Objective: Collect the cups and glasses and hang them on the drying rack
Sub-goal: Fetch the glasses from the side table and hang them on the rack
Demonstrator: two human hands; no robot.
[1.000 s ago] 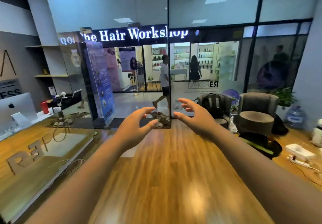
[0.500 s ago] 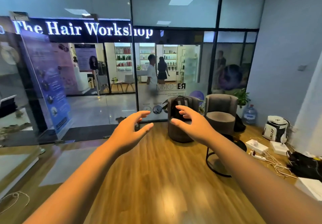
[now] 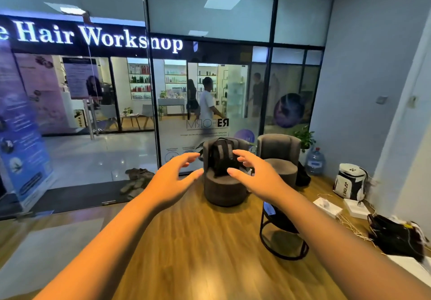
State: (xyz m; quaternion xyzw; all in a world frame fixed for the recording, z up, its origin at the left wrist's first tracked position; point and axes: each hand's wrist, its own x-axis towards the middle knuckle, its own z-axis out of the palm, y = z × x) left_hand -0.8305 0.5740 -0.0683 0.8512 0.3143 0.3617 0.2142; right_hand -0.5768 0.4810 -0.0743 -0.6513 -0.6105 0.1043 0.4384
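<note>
While outstretched, left hand (image 3: 171,180) spread empty, right hand (image 3: 257,178) likewise.

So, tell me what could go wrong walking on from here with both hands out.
The black wire side table stands low, just under the right hand, so it might catch a leg. Loose cables trail across the floor on the right, a likely trip. No cups or rack show here, and both hands, including the left hand, are empty.

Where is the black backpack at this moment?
In the head view, the black backpack sits upright on the seat of the left grey armchair, centre frame by the glass wall, seen between the raised left hand and right hand.
</note>
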